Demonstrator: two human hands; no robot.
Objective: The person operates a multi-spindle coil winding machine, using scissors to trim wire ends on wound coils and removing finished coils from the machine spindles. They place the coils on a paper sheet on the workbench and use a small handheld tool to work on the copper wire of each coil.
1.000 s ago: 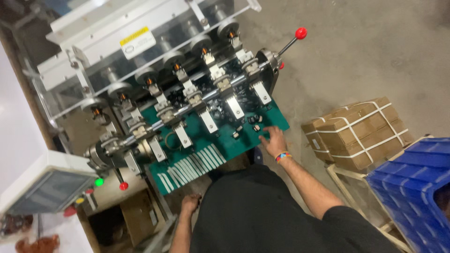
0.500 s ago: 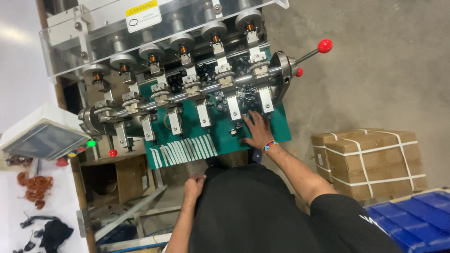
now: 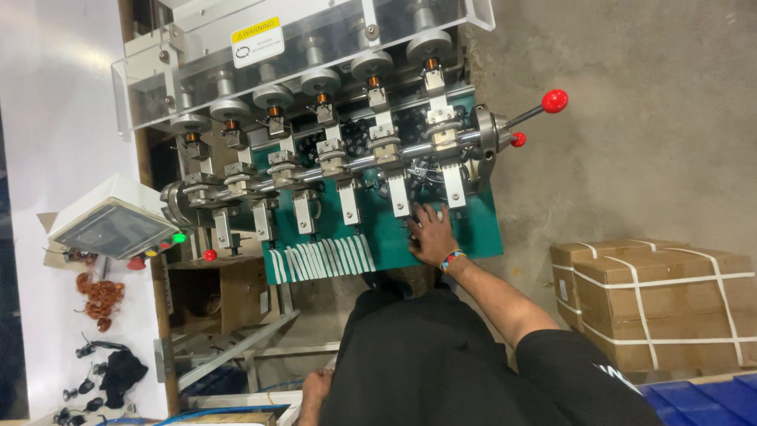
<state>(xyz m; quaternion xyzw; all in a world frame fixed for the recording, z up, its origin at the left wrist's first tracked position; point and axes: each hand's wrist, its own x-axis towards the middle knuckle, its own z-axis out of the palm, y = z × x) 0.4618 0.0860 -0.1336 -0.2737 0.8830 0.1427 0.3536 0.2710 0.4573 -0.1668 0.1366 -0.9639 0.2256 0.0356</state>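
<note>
My right hand (image 3: 430,234) lies flat on the green plate (image 3: 473,229) of a multi-spindle winding machine, fingers apart, holding nothing. A coloured band sits on its wrist. Its fingertips touch a heap of small black parts (image 3: 422,175) under the steel shaft (image 3: 355,164), between the two rightmost white clamps. My left hand (image 3: 315,388) hangs low by my black-clothed body near a white frame rail (image 3: 236,400); its fingers are partly hidden. A row of white strips (image 3: 319,258) lies on the plate to the left of my right hand.
A red-knobbed lever (image 3: 554,101) sticks out at the machine's right end. A clear guard (image 3: 315,47) covers the upper spindles. A control box with coloured buttons (image 3: 114,229) stands left. Strapped cardboard boxes (image 3: 654,300) and a blue crate (image 3: 702,398) sit right on the concrete floor.
The view has swung, so the machine now sits more upright and centred. My right hand stays on the green plate, shifted slightly inward from its right corner. My left hand stays low.
</note>
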